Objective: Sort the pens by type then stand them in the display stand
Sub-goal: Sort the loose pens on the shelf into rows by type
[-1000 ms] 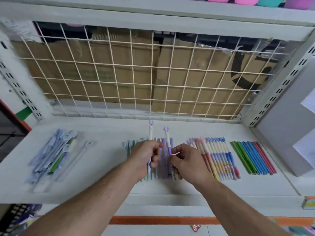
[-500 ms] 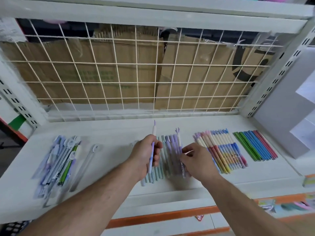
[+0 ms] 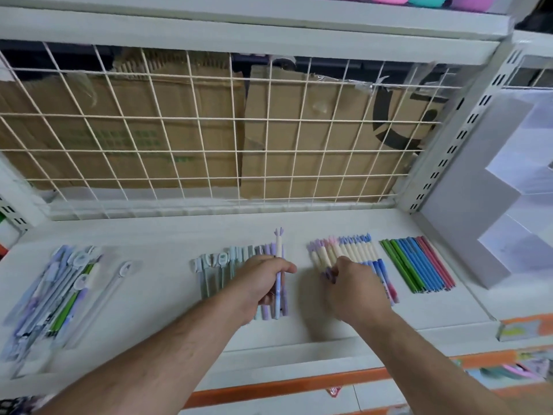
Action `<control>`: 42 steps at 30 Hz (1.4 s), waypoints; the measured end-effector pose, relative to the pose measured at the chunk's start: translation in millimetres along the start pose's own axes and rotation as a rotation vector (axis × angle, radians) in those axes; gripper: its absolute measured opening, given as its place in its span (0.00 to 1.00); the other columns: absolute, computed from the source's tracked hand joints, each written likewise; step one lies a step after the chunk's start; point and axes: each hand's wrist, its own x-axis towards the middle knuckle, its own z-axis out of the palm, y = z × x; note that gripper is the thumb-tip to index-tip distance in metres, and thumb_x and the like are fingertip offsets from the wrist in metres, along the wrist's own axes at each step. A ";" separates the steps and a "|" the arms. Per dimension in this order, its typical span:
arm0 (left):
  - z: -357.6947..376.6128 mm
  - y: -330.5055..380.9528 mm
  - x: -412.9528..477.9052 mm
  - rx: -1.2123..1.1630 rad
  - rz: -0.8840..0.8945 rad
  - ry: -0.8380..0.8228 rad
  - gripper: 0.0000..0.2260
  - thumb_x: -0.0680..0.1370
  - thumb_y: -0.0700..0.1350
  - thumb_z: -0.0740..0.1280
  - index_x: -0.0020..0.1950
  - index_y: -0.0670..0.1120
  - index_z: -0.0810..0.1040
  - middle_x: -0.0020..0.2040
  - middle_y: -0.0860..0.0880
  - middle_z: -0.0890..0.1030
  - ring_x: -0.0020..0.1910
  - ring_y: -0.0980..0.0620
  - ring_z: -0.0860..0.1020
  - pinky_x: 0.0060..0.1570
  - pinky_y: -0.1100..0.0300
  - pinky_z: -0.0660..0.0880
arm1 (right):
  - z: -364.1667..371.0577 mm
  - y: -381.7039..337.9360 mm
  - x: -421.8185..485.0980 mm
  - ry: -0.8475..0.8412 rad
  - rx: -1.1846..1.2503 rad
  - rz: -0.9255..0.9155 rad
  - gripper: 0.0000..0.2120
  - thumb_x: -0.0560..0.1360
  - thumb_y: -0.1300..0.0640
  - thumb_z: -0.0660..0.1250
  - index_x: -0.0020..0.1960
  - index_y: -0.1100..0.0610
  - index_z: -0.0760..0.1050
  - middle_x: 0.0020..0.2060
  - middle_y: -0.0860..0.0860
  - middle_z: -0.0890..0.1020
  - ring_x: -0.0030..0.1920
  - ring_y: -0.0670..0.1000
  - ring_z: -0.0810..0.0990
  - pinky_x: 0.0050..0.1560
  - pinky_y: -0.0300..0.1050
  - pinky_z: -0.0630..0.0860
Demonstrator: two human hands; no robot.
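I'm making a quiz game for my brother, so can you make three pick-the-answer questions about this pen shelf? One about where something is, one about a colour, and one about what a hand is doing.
1. Where do the green, blue and red pens lie on the shelf?
A. at the left end
B. at the right end of the rows
C. in the middle

2. What colour is most of the cap of the pen in the left hand?
A. cream
B. black
C. orange

3. What is the left hand doing?
A. lying flat on the shelf
B. gripping one pen
C. holding a box

Answers:
1. B, because they are the last group on the right.
2. A, because the cap above the fingers is cream with a purple tip.
3. B, because its fingers curl round a single pen.
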 end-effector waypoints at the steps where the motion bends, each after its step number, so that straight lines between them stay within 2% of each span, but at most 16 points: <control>1: 3.7 0.4 0.3 -0.003 -0.002 -0.001 0.05 0.74 0.40 0.70 0.48 0.42 0.81 0.29 0.48 0.70 0.27 0.50 0.66 0.28 0.62 0.61 | -1.9 1.0 1.4 -0.010 -0.014 -0.011 0.10 0.81 0.48 0.60 0.47 0.53 0.68 0.37 0.49 0.77 0.36 0.53 0.76 0.33 0.42 0.67; 4: 13.4 -0.1 0.9 -0.013 0.004 -0.018 0.05 0.75 0.39 0.68 0.50 0.40 0.79 0.31 0.46 0.68 0.28 0.50 0.64 0.25 0.63 0.59 | -9.3 2.4 3.1 -0.043 -0.064 -0.040 0.07 0.80 0.49 0.62 0.48 0.53 0.69 0.37 0.48 0.77 0.36 0.51 0.76 0.31 0.44 0.67; 6: 18.8 -2.7 0.8 0.011 0.016 -0.009 0.09 0.76 0.39 0.68 0.52 0.34 0.80 0.31 0.45 0.69 0.28 0.49 0.65 0.24 0.62 0.59 | -13.0 4.0 0.6 -0.038 -0.054 -0.057 0.06 0.80 0.49 0.61 0.49 0.52 0.71 0.36 0.47 0.78 0.35 0.51 0.77 0.29 0.44 0.67; 8: 24.8 -5.1 0.0 0.065 0.034 -0.007 0.10 0.77 0.39 0.67 0.53 0.32 0.79 0.32 0.45 0.73 0.28 0.48 0.70 0.23 0.63 0.61 | -13.8 6.4 -3.1 -0.052 0.157 -0.074 0.05 0.78 0.51 0.63 0.46 0.51 0.73 0.32 0.48 0.81 0.33 0.50 0.79 0.30 0.45 0.73; 10: 31.9 -6.4 -0.7 0.101 0.062 -0.016 0.07 0.78 0.40 0.68 0.50 0.36 0.81 0.32 0.47 0.76 0.28 0.50 0.73 0.25 0.64 0.63 | -14.9 8.2 -7.7 -0.126 0.472 -0.105 0.03 0.76 0.53 0.68 0.43 0.49 0.76 0.29 0.48 0.82 0.28 0.46 0.79 0.31 0.44 0.77; 12: 37.9 -7.5 -0.6 0.096 0.082 -0.024 0.05 0.79 0.41 0.69 0.46 0.41 0.82 0.28 0.50 0.77 0.26 0.53 0.73 0.26 0.64 0.63 | -16.1 8.2 -13.7 -0.246 0.670 -0.174 0.03 0.75 0.53 0.71 0.45 0.48 0.77 0.29 0.47 0.83 0.26 0.43 0.78 0.28 0.38 0.73; 14: 41.8 -8.4 -1.0 0.109 0.097 -0.039 0.08 0.79 0.42 0.69 0.41 0.43 0.81 0.26 0.52 0.76 0.23 0.55 0.72 0.25 0.65 0.64 | -15.0 9.2 -17.2 -0.273 0.708 -0.224 0.06 0.74 0.54 0.73 0.48 0.47 0.76 0.29 0.47 0.84 0.26 0.43 0.79 0.27 0.32 0.69; 17: 47.3 -8.3 -4.4 0.152 0.102 -0.054 0.12 0.80 0.43 0.66 0.39 0.40 0.79 0.28 0.50 0.77 0.22 0.54 0.73 0.25 0.66 0.64 | -12.6 13.3 -17.6 -0.218 0.649 -0.218 0.10 0.74 0.56 0.74 0.50 0.48 0.75 0.28 0.48 0.83 0.27 0.44 0.80 0.27 0.32 0.69; 20: 49.8 -10.0 -4.7 0.288 0.135 0.016 0.06 0.76 0.44 0.65 0.40 0.46 0.79 0.32 0.47 0.74 0.24 0.52 0.70 0.27 0.65 0.59 | -9.4 19.1 -13.7 -0.073 0.398 -0.243 0.08 0.75 0.57 0.69 0.53 0.48 0.76 0.32 0.48 0.82 0.32 0.48 0.81 0.32 0.43 0.74; 23: 49.8 -12.7 -5.3 0.429 0.181 0.063 0.05 0.72 0.43 0.63 0.39 0.44 0.77 0.33 0.47 0.71 0.30 0.51 0.66 0.31 0.59 0.58 | -6.6 22.5 -8.9 0.014 0.143 -0.311 0.04 0.78 0.55 0.63 0.51 0.50 0.75 0.35 0.48 0.77 0.36 0.52 0.77 0.30 0.42 0.66; 26: 48.0 -16.8 -4.5 0.503 0.202 0.084 0.07 0.74 0.46 0.64 0.37 0.50 0.78 0.30 0.57 0.76 0.32 0.53 0.73 0.35 0.61 0.65 | -3.4 23.8 -6.1 -0.013 -0.011 -0.346 0.04 0.78 0.56 0.60 0.49 0.50 0.74 0.38 0.47 0.75 0.36 0.51 0.74 0.30 0.41 0.61; 28: 45.8 -18.7 -5.3 0.546 0.228 0.118 0.05 0.75 0.47 0.66 0.41 0.57 0.79 0.37 0.62 0.81 0.38 0.63 0.78 0.38 0.65 0.71 | -0.8 25.1 -3.8 -0.030 -0.075 -0.372 0.06 0.78 0.57 0.60 0.51 0.51 0.74 0.42 0.48 0.78 0.39 0.51 0.76 0.33 0.41 0.66; 30: 43.9 -21.2 -7.8 0.668 0.267 0.156 0.05 0.75 0.48 0.67 0.49 0.57 0.80 0.49 0.60 0.83 0.44 0.66 0.78 0.42 0.71 0.72 | 2.3 25.3 -1.4 -0.037 -0.102 -0.397 0.07 0.78 0.57 0.60 0.53 0.52 0.75 0.45 0.49 0.79 0.40 0.52 0.78 0.35 0.43 0.71; 33: 42.4 -26.9 -8.8 0.894 0.378 0.272 0.13 0.76 0.50 0.66 0.59 0.51 0.80 0.58 0.52 0.81 0.58 0.54 0.78 0.57 0.64 0.71 | 5.1 25.3 0.2 -0.028 -0.132 -0.424 0.08 0.78 0.57 0.60 0.53 0.52 0.77 0.44 0.48 0.76 0.38 0.52 0.78 0.34 0.43 0.74; 37: 38.6 -32.7 -12.8 1.034 0.450 0.366 0.15 0.76 0.52 0.64 0.62 0.52 0.78 0.60 0.52 0.77 0.58 0.50 0.77 0.54 0.58 0.73 | 3.7 23.7 0.2 0.012 -0.154 -0.444 0.08 0.78 0.54 0.59 0.51 0.52 0.76 0.41 0.47 0.71 0.35 0.52 0.75 0.31 0.42 0.67; 42: 24.6 -35.2 -19.7 1.199 0.547 0.460 0.16 0.76 0.51 0.62 0.60 0.49 0.79 0.56 0.49 0.78 0.57 0.47 0.74 0.56 0.54 0.72 | 2.8 13.5 -4.3 0.097 -0.158 -0.487 0.09 0.78 0.50 0.60 0.52 0.51 0.77 0.44 0.48 0.74 0.35 0.50 0.71 0.28 0.40 0.57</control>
